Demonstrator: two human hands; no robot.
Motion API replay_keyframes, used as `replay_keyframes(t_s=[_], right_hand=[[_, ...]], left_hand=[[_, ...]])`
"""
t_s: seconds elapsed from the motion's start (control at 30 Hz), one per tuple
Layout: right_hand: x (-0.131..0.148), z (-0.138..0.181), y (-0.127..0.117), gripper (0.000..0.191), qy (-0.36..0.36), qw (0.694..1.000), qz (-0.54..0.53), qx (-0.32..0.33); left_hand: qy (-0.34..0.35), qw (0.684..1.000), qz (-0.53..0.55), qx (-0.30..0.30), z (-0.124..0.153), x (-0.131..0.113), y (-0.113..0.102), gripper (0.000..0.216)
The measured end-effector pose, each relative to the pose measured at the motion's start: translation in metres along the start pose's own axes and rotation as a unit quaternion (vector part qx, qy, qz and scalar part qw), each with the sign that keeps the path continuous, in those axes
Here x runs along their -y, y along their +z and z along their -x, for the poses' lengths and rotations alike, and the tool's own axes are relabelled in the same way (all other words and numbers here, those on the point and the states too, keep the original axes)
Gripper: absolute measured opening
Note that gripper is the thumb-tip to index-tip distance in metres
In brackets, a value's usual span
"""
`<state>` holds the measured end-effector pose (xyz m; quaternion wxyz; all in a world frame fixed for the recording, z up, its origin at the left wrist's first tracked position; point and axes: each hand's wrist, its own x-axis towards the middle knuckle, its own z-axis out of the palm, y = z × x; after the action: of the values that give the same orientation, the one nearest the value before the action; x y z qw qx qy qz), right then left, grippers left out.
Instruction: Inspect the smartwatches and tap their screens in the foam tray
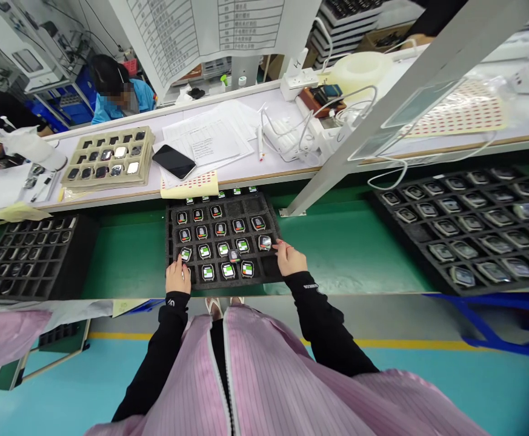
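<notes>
A black foam tray [271, 275] lies on the green bench before me, holding rows of square smartwatch bodies without straps. Many of their screens are lit in green, white and orange. My left hand [179, 277] rests at the tray's left side, a finger stretched out to the edge of a slightly turned smartwatch [185, 254]. On the right side, the fingers of my right hand [290, 259] are closed at the edge of another smartwatch [265, 243], whose face shows a bright glare. One more watch [234, 256] sits across a divider between pockets.
More black trays of watches stand at the left [32, 257] and right [477, 227]. On the raised shelf are a beige tray [109, 157], a phone [174, 161], papers [209, 136] and cables. A slanted metal post [350, 148] rises right of centre. A person in blue [123, 100] sits opposite.
</notes>
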<state>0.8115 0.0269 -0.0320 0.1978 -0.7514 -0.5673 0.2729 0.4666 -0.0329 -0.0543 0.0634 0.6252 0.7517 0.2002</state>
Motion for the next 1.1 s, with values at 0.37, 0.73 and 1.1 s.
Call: replay_keyframes(t_s=[0.37,0.73,1.1], right_hand=[[0.005,-0.022,0.001,0.039,0.080,0.994,-0.037,0.057],[0.017,-0.033,-0.002,0.041,0.077,0.991,-0.031,0.105],[0.030,-0.043,-0.017,0.029,0.051,0.987,-0.013,0.151]], left_hand=[[0.000,1.000,-0.008,0.001,-0.001,0.000,0.001,0.047],[-0.009,1.000,-0.011,-0.012,-0.002,0.000,0.004,0.046],[-0.050,0.999,-0.017,-0.007,-0.004,-0.002,0.007,0.047]])
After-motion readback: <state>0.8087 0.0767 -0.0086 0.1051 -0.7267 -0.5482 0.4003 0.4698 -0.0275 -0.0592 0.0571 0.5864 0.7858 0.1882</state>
